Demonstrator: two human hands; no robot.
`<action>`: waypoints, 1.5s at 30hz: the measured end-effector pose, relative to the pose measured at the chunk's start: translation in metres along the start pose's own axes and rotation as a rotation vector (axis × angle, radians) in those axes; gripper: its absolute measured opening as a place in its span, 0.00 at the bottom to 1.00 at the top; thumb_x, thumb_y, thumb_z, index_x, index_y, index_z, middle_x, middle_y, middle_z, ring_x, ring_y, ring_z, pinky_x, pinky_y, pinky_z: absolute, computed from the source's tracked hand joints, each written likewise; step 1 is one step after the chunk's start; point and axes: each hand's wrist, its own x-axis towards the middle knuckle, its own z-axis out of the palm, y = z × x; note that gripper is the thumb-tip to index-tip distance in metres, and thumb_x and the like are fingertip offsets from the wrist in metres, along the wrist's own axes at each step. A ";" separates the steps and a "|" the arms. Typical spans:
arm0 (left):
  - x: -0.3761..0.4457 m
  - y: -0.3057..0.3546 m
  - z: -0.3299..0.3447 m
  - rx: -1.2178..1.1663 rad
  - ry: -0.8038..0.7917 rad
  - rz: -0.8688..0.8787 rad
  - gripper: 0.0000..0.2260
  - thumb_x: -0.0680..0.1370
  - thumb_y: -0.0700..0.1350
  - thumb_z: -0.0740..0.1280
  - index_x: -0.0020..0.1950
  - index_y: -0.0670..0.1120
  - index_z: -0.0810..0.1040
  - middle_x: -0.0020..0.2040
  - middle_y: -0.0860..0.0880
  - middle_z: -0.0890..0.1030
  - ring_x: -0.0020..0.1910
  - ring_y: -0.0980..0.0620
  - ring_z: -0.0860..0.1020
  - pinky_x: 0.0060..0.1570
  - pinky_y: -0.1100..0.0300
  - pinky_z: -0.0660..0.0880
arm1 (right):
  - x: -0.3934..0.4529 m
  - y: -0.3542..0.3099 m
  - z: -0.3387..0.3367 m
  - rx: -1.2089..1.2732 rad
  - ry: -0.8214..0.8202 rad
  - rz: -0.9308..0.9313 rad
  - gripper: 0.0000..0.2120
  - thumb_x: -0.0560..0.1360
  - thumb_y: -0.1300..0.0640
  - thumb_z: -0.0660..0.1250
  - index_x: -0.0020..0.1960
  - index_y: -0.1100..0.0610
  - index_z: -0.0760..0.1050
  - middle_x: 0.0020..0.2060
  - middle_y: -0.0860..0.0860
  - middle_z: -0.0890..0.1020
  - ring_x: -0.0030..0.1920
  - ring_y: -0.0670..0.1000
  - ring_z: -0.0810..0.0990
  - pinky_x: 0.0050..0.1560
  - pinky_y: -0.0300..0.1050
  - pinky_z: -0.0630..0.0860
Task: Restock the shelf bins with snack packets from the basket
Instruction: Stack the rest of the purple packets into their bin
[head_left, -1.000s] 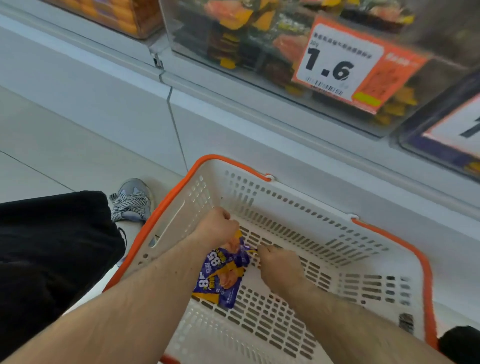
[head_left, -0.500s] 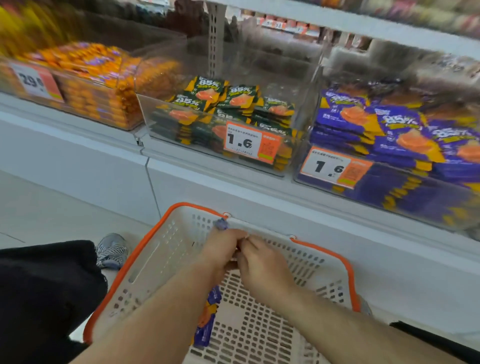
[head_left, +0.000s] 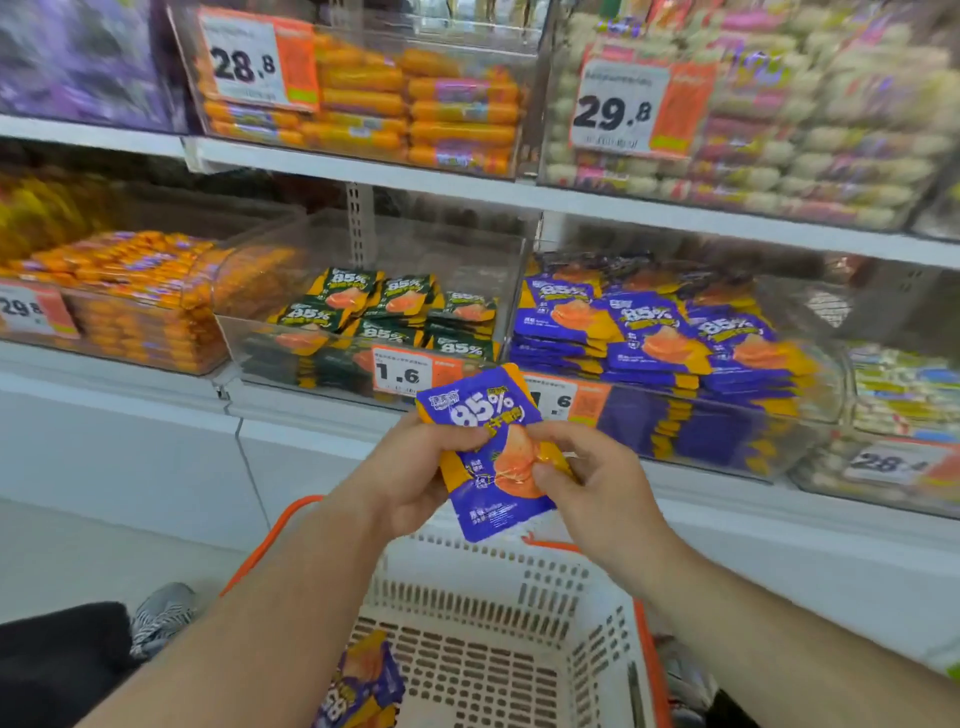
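I hold a purple snack packet (head_left: 485, 457) up in front of me with both hands, above the white basket (head_left: 587, 613) with the orange rim and just short of the shelf. My left hand (head_left: 415, 475) curls its fingers round the packet's left edge, and my right hand (head_left: 587, 478) pinches its right edge between thumb and fingertips, so the packet spans the gap between them. It looks light and soft, a thin glossy foil pouch that creases where I press, so I judge it could slip; gripping by the flat sealed edges seems safest. The clear bin of matching purple packets (head_left: 660, 338) sits just beyond and right of my hands, beside a bin of green packets (head_left: 384, 322). More purple packets (head_left: 363, 686) lie in the basket's near left corner, perhaps two or three, since that patch is blurred.
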 end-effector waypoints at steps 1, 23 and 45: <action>0.003 0.006 0.010 0.021 -0.012 0.001 0.13 0.76 0.33 0.65 0.59 0.41 0.79 0.53 0.40 0.84 0.44 0.43 0.84 0.46 0.50 0.82 | 0.003 -0.006 -0.005 0.095 0.024 0.062 0.22 0.74 0.74 0.64 0.49 0.46 0.80 0.49 0.51 0.85 0.48 0.55 0.83 0.53 0.52 0.80; 0.088 0.027 0.058 1.271 0.225 0.433 0.39 0.75 0.52 0.67 0.79 0.51 0.47 0.78 0.51 0.57 0.73 0.47 0.65 0.72 0.42 0.57 | 0.132 -0.038 -0.124 -0.495 0.500 0.165 0.18 0.78 0.60 0.64 0.68 0.54 0.74 0.63 0.54 0.77 0.51 0.53 0.77 0.42 0.43 0.77; 0.065 0.010 0.024 1.188 0.361 1.068 0.17 0.71 0.44 0.67 0.59 0.46 0.76 0.57 0.49 0.77 0.56 0.50 0.74 0.53 0.54 0.66 | 0.094 -0.028 -0.045 -0.875 0.378 -0.896 0.07 0.72 0.62 0.63 0.42 0.61 0.80 0.43 0.55 0.81 0.44 0.59 0.76 0.46 0.50 0.71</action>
